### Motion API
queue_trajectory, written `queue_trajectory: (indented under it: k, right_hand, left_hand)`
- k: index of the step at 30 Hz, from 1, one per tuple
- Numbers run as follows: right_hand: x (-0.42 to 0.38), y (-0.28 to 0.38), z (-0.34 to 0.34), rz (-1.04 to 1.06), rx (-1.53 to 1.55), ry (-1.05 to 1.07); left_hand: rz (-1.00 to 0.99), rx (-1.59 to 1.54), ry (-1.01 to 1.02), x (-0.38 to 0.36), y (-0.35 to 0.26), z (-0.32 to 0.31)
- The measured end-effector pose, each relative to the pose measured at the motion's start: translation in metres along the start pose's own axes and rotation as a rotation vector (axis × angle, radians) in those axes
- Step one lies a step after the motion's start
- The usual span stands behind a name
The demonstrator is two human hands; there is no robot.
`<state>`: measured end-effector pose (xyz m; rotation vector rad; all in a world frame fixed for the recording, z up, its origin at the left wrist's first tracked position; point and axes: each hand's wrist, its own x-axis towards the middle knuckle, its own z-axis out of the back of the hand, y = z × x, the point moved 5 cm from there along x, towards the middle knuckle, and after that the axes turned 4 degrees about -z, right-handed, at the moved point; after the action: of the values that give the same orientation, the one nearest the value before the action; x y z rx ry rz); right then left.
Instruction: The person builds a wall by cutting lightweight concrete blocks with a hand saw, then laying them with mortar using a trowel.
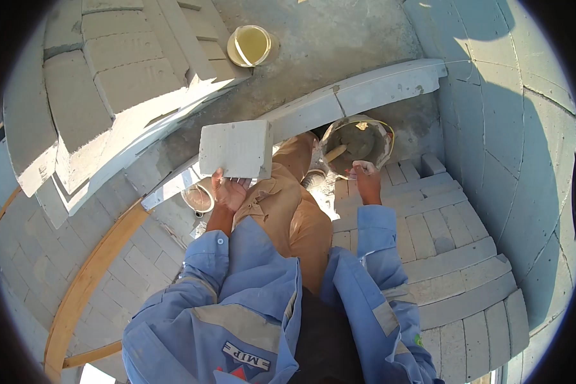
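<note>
A light grey concrete block (233, 148) is in my left hand (230, 191), with the thumb against its near face and the fingers at its lower edge. My right hand (365, 176) is closed at the near rim of a bucket (389, 142). Whatever lies between its fingers, if anything, is too small to make out. Inside the bucket is grey mortar (357, 142), and a tool's wooden handle (335, 153) leans there. Beyond the held block runs a low course of blocks (365, 93), with a string above its right part.
Stacked blocks (125, 54) stand at upper left, more stacked blocks (451, 256) at right beside a tall block wall (493, 128). A pale bucket (253, 46) sits on the concrete floor beyond. A second container (198, 198) and a wooden plank (96, 275) lie left.
</note>
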<state>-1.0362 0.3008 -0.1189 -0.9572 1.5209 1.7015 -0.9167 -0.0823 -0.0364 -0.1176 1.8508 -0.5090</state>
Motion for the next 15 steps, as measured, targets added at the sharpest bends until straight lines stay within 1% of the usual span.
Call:
queue_trajectory:
  k: [1, 2, 7, 9, 10, 11, 13, 15]
  right_hand:
    - [-0.003, 0.000, 0.004, 0.000, -0.041, -0.026]
    - [-0.005, 0.000, 0.008, 0.002, -0.082, -0.055]
    - [0.006, -0.057, 0.033, 0.051, -0.070, -0.067]
    - [0.000, -0.075, 0.040, 0.001, -0.092, -0.014]
    - [-0.004, -0.082, 0.042, 0.004, -0.115, -0.006]
    - [-0.008, -0.090, 0.044, -0.017, -0.191, -0.017]
    - [-0.014, -0.098, 0.045, -0.032, -0.282, -0.011]
    - [-0.019, -0.107, 0.039, -0.101, -0.325, -0.036]
  left_hand:
    - [-0.033, -0.182, -0.071, 0.003, 0.005, 0.016]
    - [-0.071, -0.254, -0.053, 0.003, 0.007, 0.025]
    - [-0.200, -0.352, 0.034, 0.022, 0.007, 0.059]
    - [-0.193, -0.393, 0.013, 0.035, 0.013, 0.071]
    - [-0.157, -0.370, -0.014, 0.038, 0.014, 0.076]
    - [-0.161, -0.393, -0.023, 0.040, 0.015, 0.081]
    - [-0.045, -0.326, -0.067, 0.042, 0.017, 0.092]
    - [-0.003, -0.200, -0.009, 0.041, 0.020, 0.095]
